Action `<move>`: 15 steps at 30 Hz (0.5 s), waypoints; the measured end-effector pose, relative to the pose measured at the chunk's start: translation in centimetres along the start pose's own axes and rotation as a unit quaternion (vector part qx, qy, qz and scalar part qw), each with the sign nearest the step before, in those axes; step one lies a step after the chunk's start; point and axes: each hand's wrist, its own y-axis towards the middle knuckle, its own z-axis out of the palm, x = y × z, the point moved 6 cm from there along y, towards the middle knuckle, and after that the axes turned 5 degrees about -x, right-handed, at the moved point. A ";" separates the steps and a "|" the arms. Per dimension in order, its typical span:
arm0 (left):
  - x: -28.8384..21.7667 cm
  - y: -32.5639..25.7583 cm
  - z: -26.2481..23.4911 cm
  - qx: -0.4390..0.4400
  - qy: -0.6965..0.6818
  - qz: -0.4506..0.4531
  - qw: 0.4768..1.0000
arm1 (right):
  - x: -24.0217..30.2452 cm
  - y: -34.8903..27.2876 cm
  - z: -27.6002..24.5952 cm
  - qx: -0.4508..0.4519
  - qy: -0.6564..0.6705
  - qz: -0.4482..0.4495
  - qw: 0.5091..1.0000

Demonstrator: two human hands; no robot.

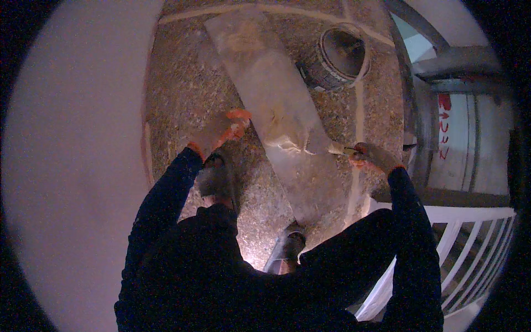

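A long grey board (260,72) lies slantwise on the speckled floor in front of me. A pale, wrinkled, wet-looking patch (290,145) shows on its middle. My left hand (224,130), in an orange and grey glove, reaches to the board's left edge with its fingers stretched out; whether they press on it is too dim to tell. At the right edge my right hand (371,157), gloved too, is closed round a slim tool (336,148) with a pale, flat end pointing at the board. Its exact kind is unclear in this light.
A dark round bucket (343,52) with a wire handle stands beyond the board on the right. A plain wall (83,155) rises on the left. White railings (470,238) run along the lower right. My shoes are close to the board's near end.
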 end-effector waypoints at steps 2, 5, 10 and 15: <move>-0.5 0.1 2.9 0.034 0.130 0.120 0.984 | 1.2 1.4 0.6 -0.036 -0.212 -0.074 0.974; -2.2 0.2 7.7 0.000 0.526 0.337 0.781 | 1.2 2.7 0.8 -0.102 -0.345 -0.068 0.931; -4.2 -1.7 11.2 0.014 0.648 0.177 0.741 | -3.0 -0.9 1.4 0.012 -0.033 0.101 0.994; -5.5 -2.0 13.1 -0.046 0.632 0.236 0.737 | -5.3 -1.0 4.3 -0.002 0.079 0.109 0.991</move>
